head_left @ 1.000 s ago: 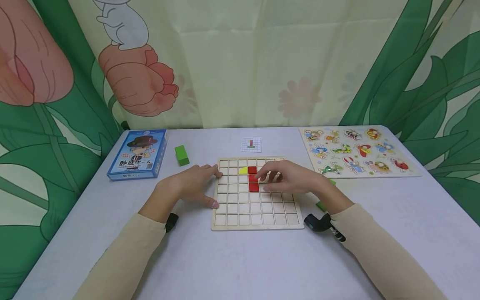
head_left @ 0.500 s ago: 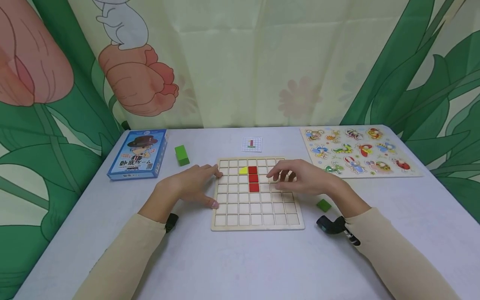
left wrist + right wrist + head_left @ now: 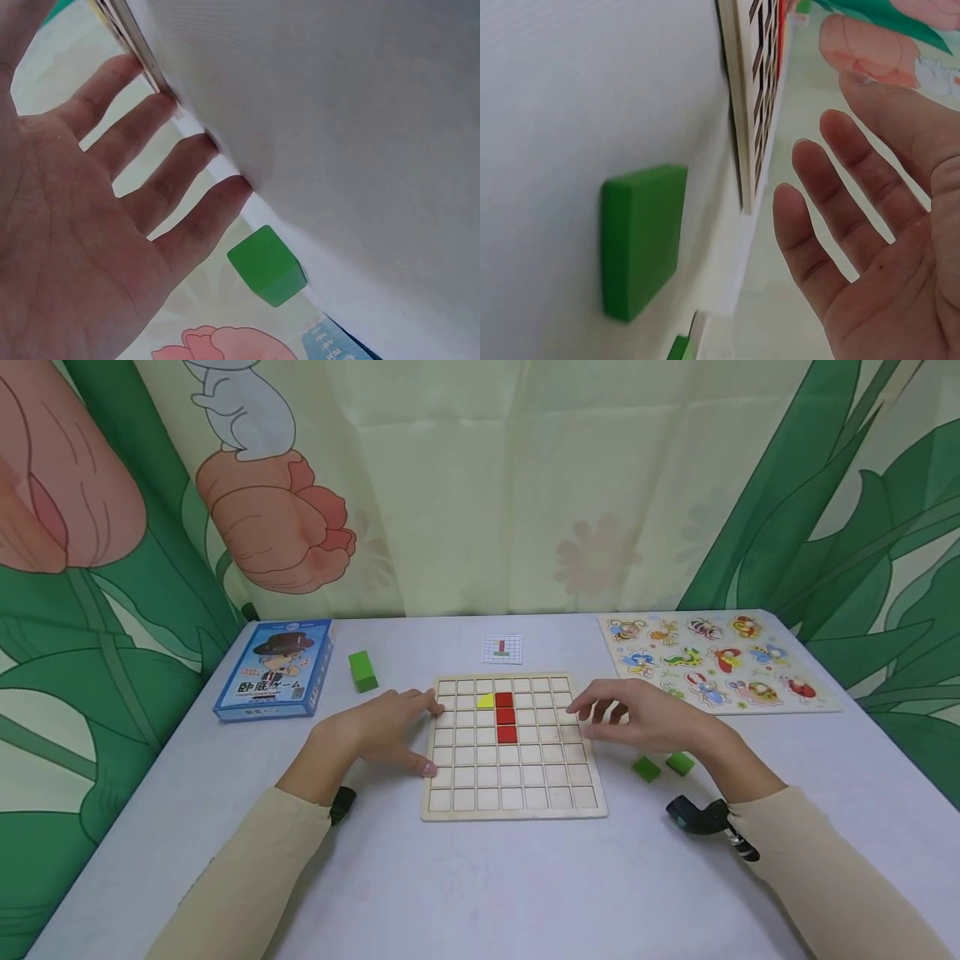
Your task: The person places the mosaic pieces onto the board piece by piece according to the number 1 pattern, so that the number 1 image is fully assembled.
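In the head view a wooden grid board [image 3: 465, 777] lies mid-table. Three red squares [image 3: 506, 716] form a column in its cells, with a yellow piece [image 3: 486, 701] beside the top one. My left hand [image 3: 386, 731] rests at the board's left edge, fingers spread and touching it. Over the board's right edge hovers my right hand [image 3: 645, 714], its fingers loosely bent and nothing held. Two green square tiles, the nearer tile [image 3: 646, 769] and another tile [image 3: 680, 763], lie under the right wrist. The right wrist view shows one green tile [image 3: 649, 240] up close.
Behind the board lies a small pattern card [image 3: 502, 649]. A green block [image 3: 363, 671] and a blue game box [image 3: 273, 668] are at the back left. An insect puzzle board [image 3: 720, 664] lies at the back right, near the right hand.
My right hand has moved right, away from the red squares to the board's right edge, uncovering cells and both green tiles. The left hand has stayed in place.
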Action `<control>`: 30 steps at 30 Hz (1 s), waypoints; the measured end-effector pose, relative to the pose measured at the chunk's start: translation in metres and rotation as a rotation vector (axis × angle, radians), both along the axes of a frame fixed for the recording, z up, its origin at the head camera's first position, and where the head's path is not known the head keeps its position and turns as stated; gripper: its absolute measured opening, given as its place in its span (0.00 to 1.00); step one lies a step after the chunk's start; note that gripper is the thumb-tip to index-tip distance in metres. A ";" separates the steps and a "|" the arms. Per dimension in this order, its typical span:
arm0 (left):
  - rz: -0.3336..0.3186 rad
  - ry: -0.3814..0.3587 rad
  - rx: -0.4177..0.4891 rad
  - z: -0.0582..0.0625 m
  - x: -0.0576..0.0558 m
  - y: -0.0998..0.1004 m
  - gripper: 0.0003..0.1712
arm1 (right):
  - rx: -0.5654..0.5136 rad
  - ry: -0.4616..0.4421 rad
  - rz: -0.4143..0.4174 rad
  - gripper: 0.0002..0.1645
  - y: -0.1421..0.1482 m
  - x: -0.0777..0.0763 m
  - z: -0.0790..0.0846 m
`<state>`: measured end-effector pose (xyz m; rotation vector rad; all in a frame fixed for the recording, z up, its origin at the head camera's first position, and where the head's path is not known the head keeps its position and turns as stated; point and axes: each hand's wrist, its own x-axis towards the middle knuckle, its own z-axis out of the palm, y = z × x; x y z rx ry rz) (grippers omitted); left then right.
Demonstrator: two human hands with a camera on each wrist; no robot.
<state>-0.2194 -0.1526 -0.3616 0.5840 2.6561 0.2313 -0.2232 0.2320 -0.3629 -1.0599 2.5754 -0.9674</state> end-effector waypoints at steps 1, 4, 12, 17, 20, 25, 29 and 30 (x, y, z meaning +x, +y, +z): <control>-0.001 0.002 -0.001 0.000 0.000 0.000 0.55 | -0.005 -0.001 0.000 0.16 0.003 0.001 0.000; 0.002 0.003 -0.009 -0.001 0.000 -0.001 0.55 | -0.007 -0.002 -0.001 0.15 0.009 0.003 0.000; 0.016 -0.001 -0.017 -0.001 0.003 -0.005 0.56 | -0.001 -0.006 -0.015 0.16 0.023 0.005 -0.004; 0.036 -0.010 -0.019 -0.001 0.007 -0.008 0.55 | 0.037 -0.048 -0.062 0.17 0.031 0.008 -0.004; 0.026 -0.011 -0.011 -0.001 0.007 -0.007 0.55 | 0.060 -0.054 -0.100 0.18 0.042 0.012 -0.004; 0.012 -0.009 -0.013 -0.001 0.005 -0.004 0.54 | 0.078 -0.042 -0.125 0.19 0.057 0.019 -0.002; -0.003 0.003 -0.008 -0.002 0.001 -0.003 0.54 | 0.078 -0.020 -0.125 0.19 0.064 0.022 -0.001; -0.004 0.005 -0.009 -0.002 0.000 -0.002 0.54 | 0.072 -0.015 -0.118 0.19 0.066 0.022 -0.001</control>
